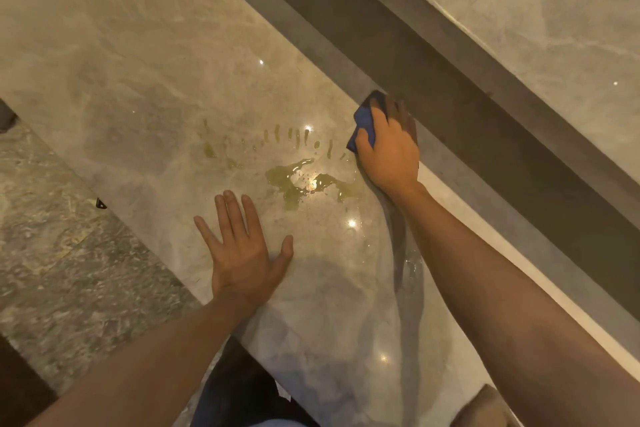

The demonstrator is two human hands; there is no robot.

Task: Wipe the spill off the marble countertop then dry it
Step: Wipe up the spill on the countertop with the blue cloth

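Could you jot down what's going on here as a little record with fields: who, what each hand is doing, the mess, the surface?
who: a person, seen from a head camera
surface: glossy marble countertop
mess: yellowish spill, a puddle with thin streaks fanned beyond it
right hand: right hand presses a blue cloth onto the counter, at the right edge of the spill by the dark back ledge
left hand: left hand lies flat, fingers spread, just short of the puddle
progress: spill not yet wiped up
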